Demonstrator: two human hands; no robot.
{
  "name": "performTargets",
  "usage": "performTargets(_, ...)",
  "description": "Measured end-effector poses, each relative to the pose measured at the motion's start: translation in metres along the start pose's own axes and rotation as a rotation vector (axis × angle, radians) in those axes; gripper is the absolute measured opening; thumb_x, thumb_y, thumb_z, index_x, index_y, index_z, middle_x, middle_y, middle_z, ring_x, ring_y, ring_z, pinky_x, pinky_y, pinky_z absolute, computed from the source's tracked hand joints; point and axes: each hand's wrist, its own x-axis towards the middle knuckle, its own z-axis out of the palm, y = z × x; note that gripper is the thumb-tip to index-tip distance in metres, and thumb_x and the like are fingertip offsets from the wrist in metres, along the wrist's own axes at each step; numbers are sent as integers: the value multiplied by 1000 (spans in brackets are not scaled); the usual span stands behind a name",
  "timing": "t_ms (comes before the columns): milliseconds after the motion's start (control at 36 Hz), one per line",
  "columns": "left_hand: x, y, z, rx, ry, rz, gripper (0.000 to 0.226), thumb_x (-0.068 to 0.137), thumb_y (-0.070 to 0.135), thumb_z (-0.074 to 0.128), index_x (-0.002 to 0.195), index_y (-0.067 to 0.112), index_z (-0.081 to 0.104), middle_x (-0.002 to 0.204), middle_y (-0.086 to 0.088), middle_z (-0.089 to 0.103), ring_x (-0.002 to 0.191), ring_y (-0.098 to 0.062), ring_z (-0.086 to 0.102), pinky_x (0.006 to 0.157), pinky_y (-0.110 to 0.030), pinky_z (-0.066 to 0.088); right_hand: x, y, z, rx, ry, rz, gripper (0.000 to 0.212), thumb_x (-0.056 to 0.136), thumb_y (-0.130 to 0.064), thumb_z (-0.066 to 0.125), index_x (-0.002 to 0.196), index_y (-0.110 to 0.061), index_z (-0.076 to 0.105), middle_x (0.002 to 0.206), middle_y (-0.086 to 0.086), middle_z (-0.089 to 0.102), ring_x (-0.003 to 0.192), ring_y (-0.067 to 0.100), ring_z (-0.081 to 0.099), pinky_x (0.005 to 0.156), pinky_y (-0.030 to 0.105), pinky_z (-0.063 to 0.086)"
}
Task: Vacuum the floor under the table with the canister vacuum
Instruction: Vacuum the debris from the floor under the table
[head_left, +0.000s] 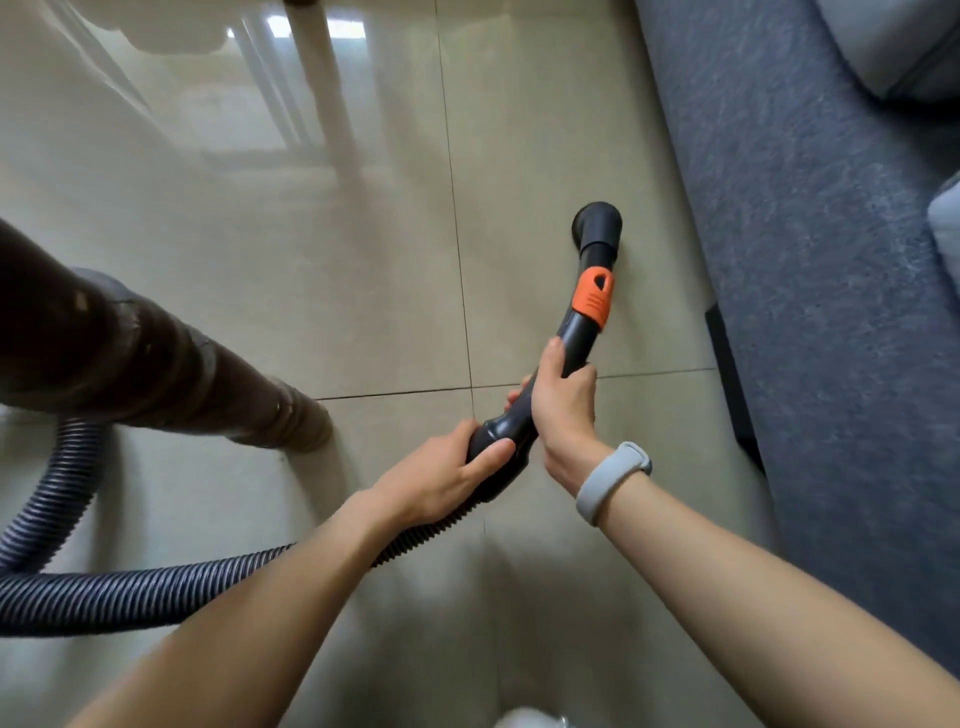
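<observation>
A black curved vacuum handle tube (579, 332) with an orange collar (593, 299) ends in a round black nozzle (597, 223) that rests on the glossy beige tile floor (363, 312). My left hand (447, 475) grips the rear end of the handle where the ribbed grey hose (156, 587) joins it. My right hand (563, 405) grips the tube just ahead of the left; a grey band sits on that wrist. The hose curves off to the left edge. The canister is out of view.
A dark brown turned table leg (156, 364) stands on the floor at left, its foot close to my left hand. A grey-blue sofa (805, 260) runs down the right side. A pale furniture leg (322, 78) stands at the top.
</observation>
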Motion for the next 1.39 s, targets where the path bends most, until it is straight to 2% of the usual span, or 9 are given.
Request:
performTargets(222, -26, -28, 8, 161, -132, -29, 47, 95, 55, 35, 117, 15, 46, 108, -6, 64, 95, -24, 59, 79, -32, 43, -32, 32, 3, -116, -46, -78, 30, 100, -38, 39, 100, -9, 33, 60, 3, 53, 54, 21, 59, 66, 42, 55)
performTargets(361, -11, -31, -7, 202, 94, -36, 54, 94, 58, 35, 125, 18, 53, 115, -1, 65, 103, -19, 60, 88, -35, 48, -12, 17, 7, -207, -96, -153, 31, 100, -39, 37, 102, -9, 32, 78, 10, 55, 51, 17, 59, 54, 32, 53)
performTargets(444, 5, -37, -17, 277, 306, -54, 59, 93, 56, 40, 138, 18, 42, 133, -3, 52, 119, -19, 51, 98, -36, 43, 7, 2, 12, -237, -127, -184, 32, 99, -40, 39, 104, -9, 33, 79, 11, 54, 51, 20, 59, 59, 39, 56)
performTargets(528, 28, -38, -31, 404, 376, -89, 62, 95, 50, 43, 146, 18, 29, 144, -8, 38, 131, -25, 38, 103, -37, 37, 27, -14, 22, -282, -131, -235, 33, 99, -40, 40, 102, -8, 35, 78, 12, 55, 49, 21, 58, 62, 41, 57)
performTargets(694, 82, -37, -64, 513, 349, -275, 88, 88, 57, 51, 152, 27, -3, 160, -10, -6, 145, -37, -5, 116, -53, 16, 70, -45, 48, -419, -147, -350, 34, 98, -41, 40, 101, -7, 36, 73, 11, 56, 48, 24, 59, 50, 30, 49)
performTargets(861, 112, -49, -99, 523, 226, -372, 122, 63, 78, 62, 144, 43, -21, 153, -3, -33, 140, -39, -26, 103, -74, 4, 111, -71, 78, -425, -210, -383, 34, 97, -42, 41, 102, -9, 38, 83, 13, 57, 45, 19, 57, 40, 22, 43)
performTargets(1028, 110, -53, -102, 549, 249, -340, 112, 65, 81, 56, 145, 47, -14, 155, 2, -28, 142, -35, -24, 102, -76, 4, 145, -111, 124, -360, -266, -364, 34, 97, -41, 41, 103, -7, 38, 89, 17, 56, 46, 24, 57, 52, 35, 55)
performTargets(1111, 109, -51, -109, 510, 249, -338, 96, 74, 75, 52, 147, 48, -5, 157, 4, -23, 143, -33, -21, 104, -75, 4, 157, -134, 146, -398, -292, -374, 36, 97, -41, 40, 108, -7, 39, 92, 16, 58, 46, 23, 59, 51, 31, 53)
performTargets(1389, 116, -49, -135, 494, 186, -345, 98, 73, 67, 62, 144, 54, -4, 156, 14, -22, 144, -27, -21, 102, -78, 9, 184, -175, 176, -633, -180, -460, 46, 97, -43, 38, 121, -4, 39, 109, 15, 55, 86, 38, 66, 80, 47, 54)
